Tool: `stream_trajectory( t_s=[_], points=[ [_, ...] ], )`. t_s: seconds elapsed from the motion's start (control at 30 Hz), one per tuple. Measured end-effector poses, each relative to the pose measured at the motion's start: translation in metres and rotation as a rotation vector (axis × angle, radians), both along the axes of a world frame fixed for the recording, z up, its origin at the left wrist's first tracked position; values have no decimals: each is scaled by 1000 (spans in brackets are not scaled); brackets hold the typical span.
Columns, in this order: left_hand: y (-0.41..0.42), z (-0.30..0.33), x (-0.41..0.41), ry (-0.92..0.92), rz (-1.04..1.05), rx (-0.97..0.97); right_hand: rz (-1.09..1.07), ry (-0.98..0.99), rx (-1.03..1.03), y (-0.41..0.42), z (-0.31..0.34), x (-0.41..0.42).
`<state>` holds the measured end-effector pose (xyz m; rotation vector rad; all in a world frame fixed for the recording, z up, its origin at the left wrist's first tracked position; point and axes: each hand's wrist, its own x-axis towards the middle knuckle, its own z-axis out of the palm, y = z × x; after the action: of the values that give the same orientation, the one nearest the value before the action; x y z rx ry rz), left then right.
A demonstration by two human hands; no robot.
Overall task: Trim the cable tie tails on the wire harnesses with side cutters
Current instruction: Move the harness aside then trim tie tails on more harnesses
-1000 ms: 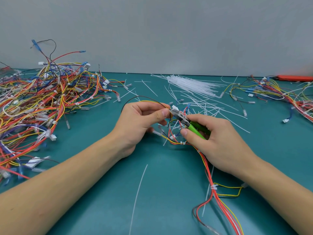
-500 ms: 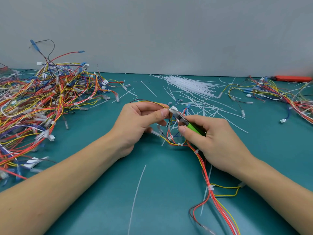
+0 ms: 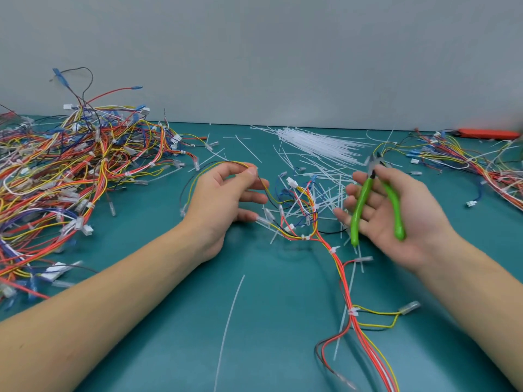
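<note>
Between my hands, harness (image 3: 310,219) on mat. Left hand (image 3: 226,196) pinches yellow wire (image 3: 226,164); right hand (image 3: 393,210) lies spread, cutters (image 3: 373,199) loose on palm. I'd regrip handles, set blades flush against tie head.

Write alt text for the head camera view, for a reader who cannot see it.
A person's right hand lies palm up with green-handled side cutters resting across it, while the left hand pinches wires of a wire harness on a teal table. Loose white cable ties lie behind, with harness piles at both sides.

Glossy green plastic cutter handles (image 3: 358,210)
</note>
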<state>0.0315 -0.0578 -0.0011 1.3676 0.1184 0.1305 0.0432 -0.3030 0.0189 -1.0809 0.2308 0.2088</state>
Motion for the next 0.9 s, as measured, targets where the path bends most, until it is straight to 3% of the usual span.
stream_trajectory(
  t_s=[0.13, 0.3, 0.5, 0.63, 0.8, 0.9],
  points=[
    [1, -4, 5, 16, 133, 13, 12, 134, 277, -9, 2, 4],
    [1, -11, 7, 54, 180, 275, 103, 47, 84, -7, 1, 3],
    [-8, -15, -8, -251, -41, 739, 169, -91, -147, 0, -4, -2],
    [-12, -12, -14, -283, -135, 979, 226, -132, -172, 2, -6, -4],
    [-11, -9, -16, -199, -238, 1066, 266, -166, -198, 2, -8, -3],
    [-10, -10, -13, -218, -132, 853, 289, -168, -211, 2, -9, -1]
  ],
)
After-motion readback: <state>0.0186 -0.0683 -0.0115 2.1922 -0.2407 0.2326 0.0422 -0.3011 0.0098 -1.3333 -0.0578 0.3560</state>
